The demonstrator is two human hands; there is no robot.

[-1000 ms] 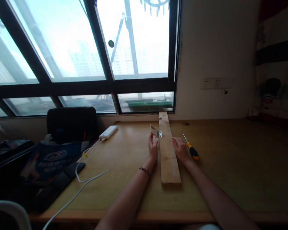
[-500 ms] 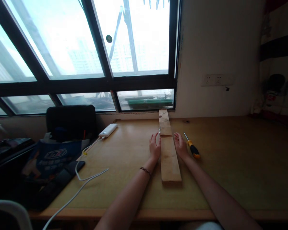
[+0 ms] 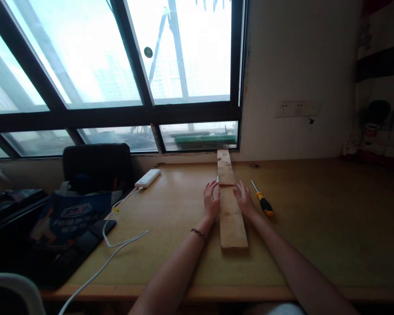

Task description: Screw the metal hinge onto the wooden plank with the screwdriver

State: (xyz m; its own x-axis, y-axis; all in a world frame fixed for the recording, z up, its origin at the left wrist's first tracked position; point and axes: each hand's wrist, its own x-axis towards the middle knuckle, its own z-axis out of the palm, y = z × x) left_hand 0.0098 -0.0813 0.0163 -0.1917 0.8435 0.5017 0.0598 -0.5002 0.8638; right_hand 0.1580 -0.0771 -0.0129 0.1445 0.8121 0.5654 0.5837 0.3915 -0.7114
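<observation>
Two light wooden boards lie end to end in a line on the table, the near board (image 3: 233, 225) wider in view and the far board (image 3: 225, 164) reaching toward the window. A small metal piece (image 3: 218, 179) shows at the left edge by the joint. Along the left side of the near board rests my left hand (image 3: 212, 201), fingers stretched forward and slightly apart. My right hand (image 3: 244, 199) is at the opposite edge, its thumb over the board's top and its fingers spread. A yellow and black screwdriver (image 3: 264, 204) lies right of it.
The wooden table (image 3: 315, 232) runs up to the wall and window. A white power bank (image 3: 147, 178) with a white cable (image 3: 118, 245) is on the left. Beyond the table's left side are a dark chair (image 3: 96, 164) and a blue bag (image 3: 75, 214).
My right hand has shifted slightly left, and its thumb now lies over the near board's edge. My left hand and the boards look almost unchanged.
</observation>
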